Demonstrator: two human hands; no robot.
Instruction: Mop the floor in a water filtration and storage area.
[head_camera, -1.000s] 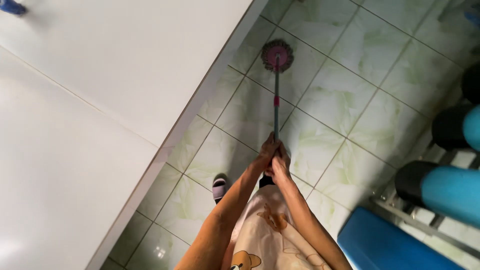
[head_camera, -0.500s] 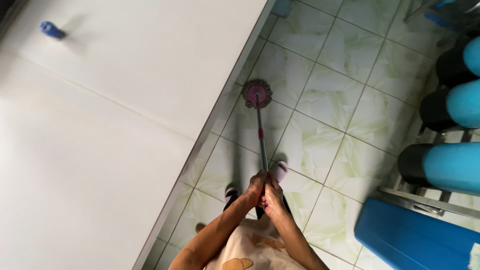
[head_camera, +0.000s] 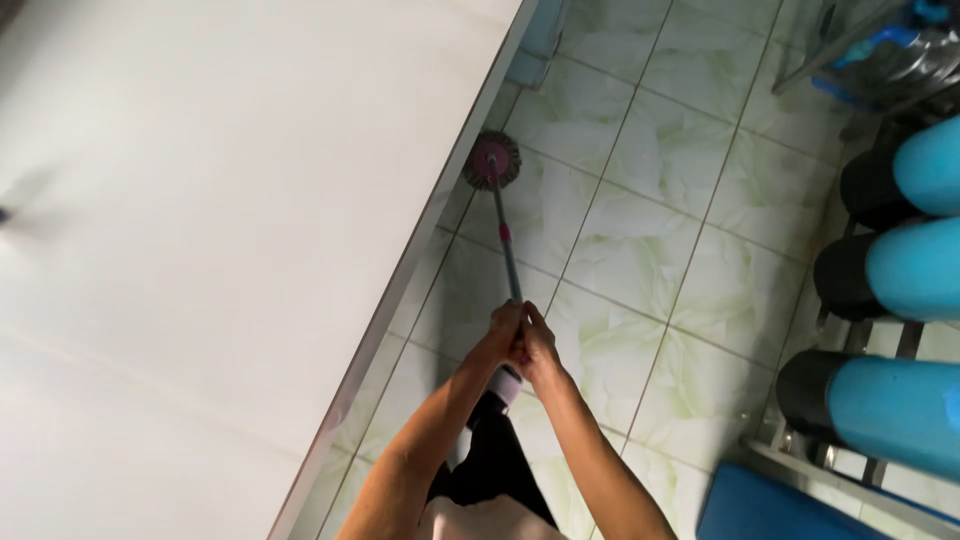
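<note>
One mop (head_camera: 494, 162), two hands: the left hand (head_camera: 503, 335) and right hand (head_camera: 538, 345) are clenched together round its thin metal handle at centre frame. Its round pink head with a dark fringe lies on the glossy green-white tiled floor (head_camera: 640, 240), touching the edge of the broad white surface (head_camera: 220, 250) filling the left. Three blue cylinders (head_camera: 915, 260) with black ends lie racked at right.
</note>
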